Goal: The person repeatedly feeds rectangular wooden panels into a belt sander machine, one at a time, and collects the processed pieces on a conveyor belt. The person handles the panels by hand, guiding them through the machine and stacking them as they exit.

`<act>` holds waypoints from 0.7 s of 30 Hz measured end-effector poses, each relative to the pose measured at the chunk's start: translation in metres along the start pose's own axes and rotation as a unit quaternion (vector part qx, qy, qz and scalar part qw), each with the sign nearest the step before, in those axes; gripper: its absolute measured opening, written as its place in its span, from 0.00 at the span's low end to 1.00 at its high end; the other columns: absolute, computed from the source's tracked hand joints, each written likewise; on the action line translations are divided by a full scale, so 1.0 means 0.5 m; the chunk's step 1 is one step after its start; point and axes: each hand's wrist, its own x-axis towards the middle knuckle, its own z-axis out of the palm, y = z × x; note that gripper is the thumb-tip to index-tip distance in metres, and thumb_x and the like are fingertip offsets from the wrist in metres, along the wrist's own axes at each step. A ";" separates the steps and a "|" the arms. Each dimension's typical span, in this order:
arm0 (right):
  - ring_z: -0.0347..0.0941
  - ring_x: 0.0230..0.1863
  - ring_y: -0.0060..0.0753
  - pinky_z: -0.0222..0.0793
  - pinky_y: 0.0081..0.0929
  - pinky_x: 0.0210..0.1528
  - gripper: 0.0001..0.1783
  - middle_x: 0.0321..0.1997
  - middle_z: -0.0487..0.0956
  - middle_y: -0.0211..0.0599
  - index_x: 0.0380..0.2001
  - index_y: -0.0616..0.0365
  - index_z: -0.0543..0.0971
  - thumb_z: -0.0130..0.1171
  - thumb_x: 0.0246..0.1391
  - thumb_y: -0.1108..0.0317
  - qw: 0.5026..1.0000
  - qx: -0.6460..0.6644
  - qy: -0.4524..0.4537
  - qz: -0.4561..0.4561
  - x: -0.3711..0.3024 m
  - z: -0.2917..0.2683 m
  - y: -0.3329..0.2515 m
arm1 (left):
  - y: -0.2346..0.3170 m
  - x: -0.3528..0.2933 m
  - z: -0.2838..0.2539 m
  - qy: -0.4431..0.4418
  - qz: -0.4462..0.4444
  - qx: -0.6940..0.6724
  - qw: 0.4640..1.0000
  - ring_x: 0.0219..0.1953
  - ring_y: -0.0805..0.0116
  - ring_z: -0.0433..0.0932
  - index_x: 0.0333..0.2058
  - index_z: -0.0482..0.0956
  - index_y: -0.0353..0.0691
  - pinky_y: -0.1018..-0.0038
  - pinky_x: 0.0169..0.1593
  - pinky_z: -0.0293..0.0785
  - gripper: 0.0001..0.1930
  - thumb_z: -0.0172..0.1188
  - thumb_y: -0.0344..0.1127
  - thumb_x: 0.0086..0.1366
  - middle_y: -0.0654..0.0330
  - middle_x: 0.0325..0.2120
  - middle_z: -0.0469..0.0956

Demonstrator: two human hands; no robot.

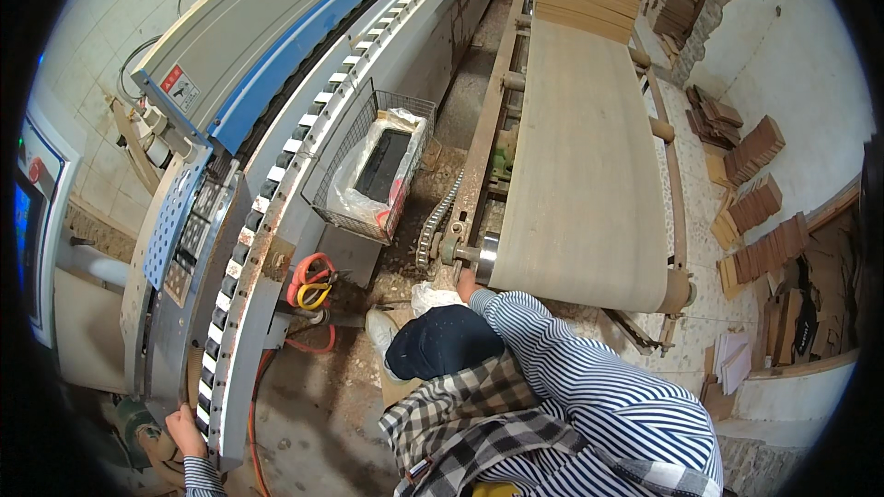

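Note:
My left hand is at the near end of a long machine, by its black-and-white roller track. Its fingers are curled in beside a curved metal plate; what they grip, if anything, is hidden. A narrow brown strip shows between plate and track just beyond the hand. My right hand reaches down beside the shiny end roller of a belt conveyor. Only part of that hand shows, and its fingers are mostly hidden.
Stacked brown boards lie on the belt's far end. A wire basket hangs on the machine's side, above orange-handled scissors. A drive chain runs low beside the conveyor. Board piles stand at right; a control screen is at left.

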 end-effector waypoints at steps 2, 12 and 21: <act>0.71 0.40 0.52 0.66 0.44 0.38 0.13 0.38 0.73 0.52 0.38 0.62 0.72 0.43 0.50 0.72 1.000 0.000 -0.002 -0.001 0.002 0.000 0.000 | -0.006 0.001 0.000 0.002 0.002 0.005 1.000 0.15 0.80 0.49 0.10 0.53 0.37 0.70 0.19 0.41 0.19 0.48 0.35 0.55 0.69 0.09 0.53; 0.71 0.40 0.52 0.66 0.44 0.38 0.12 0.38 0.73 0.53 0.38 0.63 0.72 0.43 0.49 0.73 1.000 -0.007 0.000 0.000 0.005 0.008 0.003 | 0.017 -0.004 -0.002 -0.006 -0.008 0.001 1.000 0.15 0.78 0.49 0.11 0.54 0.33 0.70 0.20 0.44 0.17 0.47 0.32 0.54 0.66 0.09 0.53; 0.71 0.40 0.52 0.66 0.44 0.38 0.12 0.37 0.73 0.53 0.38 0.63 0.72 0.44 0.49 0.74 1.000 -0.013 0.009 0.003 0.004 0.014 0.005 | 0.024 -0.006 0.001 -0.003 -0.014 -0.018 1.000 0.16 0.78 0.50 0.11 0.54 0.33 0.70 0.20 0.44 0.17 0.47 0.31 0.53 0.66 0.09 0.54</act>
